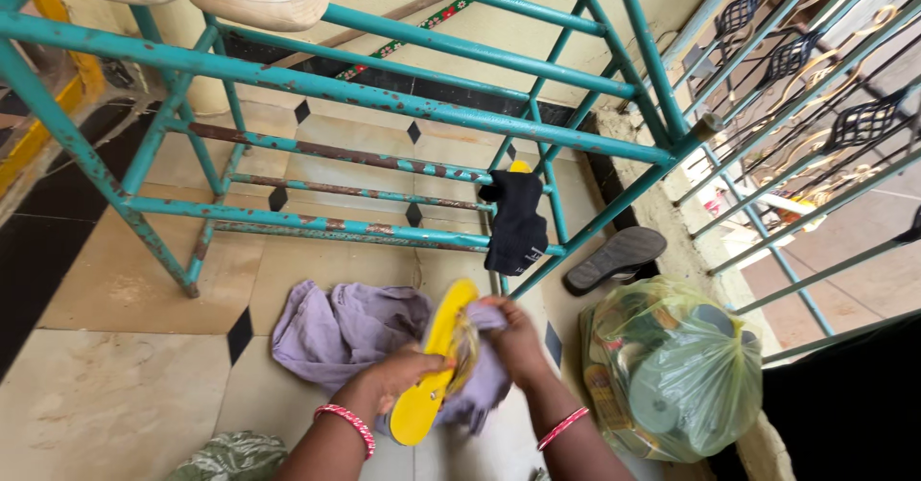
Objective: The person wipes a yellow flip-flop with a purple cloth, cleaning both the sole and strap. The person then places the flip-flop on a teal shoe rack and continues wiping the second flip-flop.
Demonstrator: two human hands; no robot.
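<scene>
the left hand (398, 377) holds a yellow slipper (432, 366) in closed fingers, just in front of the teal rack (384, 97). the right hand (513, 342) presses a lilac cloth (336, 332) on it; wiping seems underway. beyond, a black sock (516, 222) hangs on the rack, a dark slipper (614, 258) waits beside.

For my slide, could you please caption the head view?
Left hand holds a yellow sandal; right hand presses purple cloth against it, below a teal rack.
</scene>
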